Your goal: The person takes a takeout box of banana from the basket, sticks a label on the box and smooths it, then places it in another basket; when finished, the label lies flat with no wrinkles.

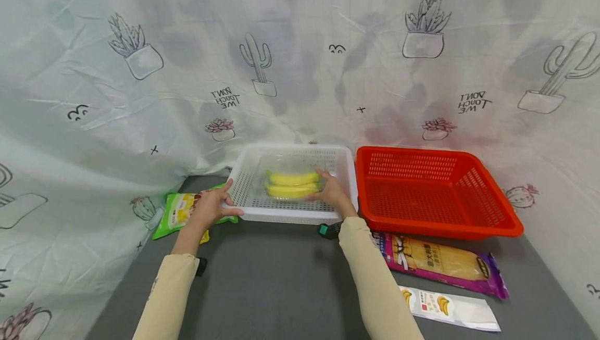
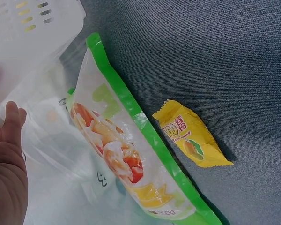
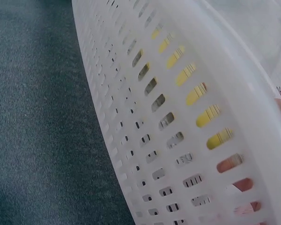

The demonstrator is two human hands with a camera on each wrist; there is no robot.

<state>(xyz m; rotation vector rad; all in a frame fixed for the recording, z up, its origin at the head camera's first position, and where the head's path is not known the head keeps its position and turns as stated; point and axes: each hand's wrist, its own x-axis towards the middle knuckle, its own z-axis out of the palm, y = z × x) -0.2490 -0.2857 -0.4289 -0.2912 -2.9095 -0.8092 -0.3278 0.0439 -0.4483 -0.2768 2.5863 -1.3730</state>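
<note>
The two yellow bananas (image 1: 290,191) lay inside the white basket (image 1: 290,215), blurred, with something clear around them, perhaps a wrapping or a tray. The right wrist view caught their yellow through the slots in the basket's wall. The right hand (image 1: 333,191) reached in over the basket and had its fingers curled about the bananas' right-hand end. The left hand (image 1: 213,207) gripped the basket's rim near the front left corner, thumb on the edge.

As for how far things had got — the bananas were within the basket's walls but not yet let go, so that piece of handling looked unfinished. Whether they were being set down or lifted could not be told. The basket itself stood on the worktop (image 1: 272,282), just beside the red basket (image 1: 440,231).

The other goods looked untouched at this moment, all outside both baskets. A green-edged bag (image 2: 124,136) lay by the white basket's left side, with a small yellow packet (image 2: 192,133) just beside it. In front of the red basket lay a purple-edged pasta packet (image 1: 436,262) and, nearer the person, a white strip printed with bananas (image 1: 450,307) — if these were to be dealt with too, they all remained to do.
</note>
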